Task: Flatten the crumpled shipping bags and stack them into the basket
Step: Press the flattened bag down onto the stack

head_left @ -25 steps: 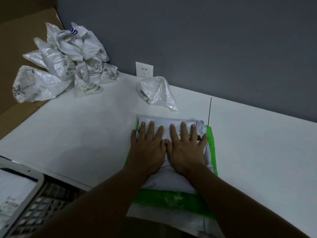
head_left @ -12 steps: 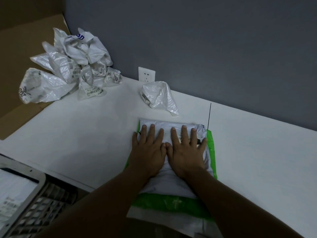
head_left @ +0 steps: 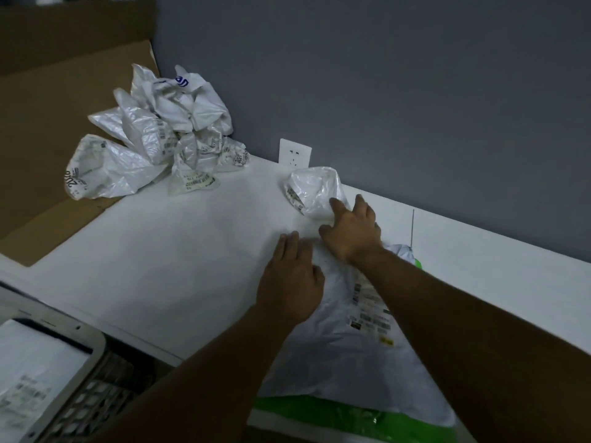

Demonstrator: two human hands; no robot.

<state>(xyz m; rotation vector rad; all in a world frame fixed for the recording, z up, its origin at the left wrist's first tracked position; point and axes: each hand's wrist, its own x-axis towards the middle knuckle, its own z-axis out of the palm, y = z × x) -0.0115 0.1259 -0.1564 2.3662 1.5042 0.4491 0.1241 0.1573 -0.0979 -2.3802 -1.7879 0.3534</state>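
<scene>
A flattened white shipping bag (head_left: 351,356) with a printed label lies on a green bag (head_left: 319,414) at the near table edge. My left hand (head_left: 292,282) rests flat on its far left corner, fingers straight. My right hand (head_left: 351,231) reaches past it, fingers spread, touching a crumpled clear-white bag (head_left: 311,190) by the wall. A heap of crumpled bags (head_left: 160,139) sits at the far left. A white basket (head_left: 48,378) at the lower left holds a flattened bag.
The white table (head_left: 176,251) runs along a grey wall with a white socket (head_left: 295,152). Brown cardboard (head_left: 48,123) lies under and behind the heap. A thin dark seam (head_left: 413,223) marks the table right of my hands.
Both hands have left the pressing spot on the flattened bag. My right hand moved forward to the single crumpled bag, and my left hand shifted to the bag's far corner. My head moved closer.
</scene>
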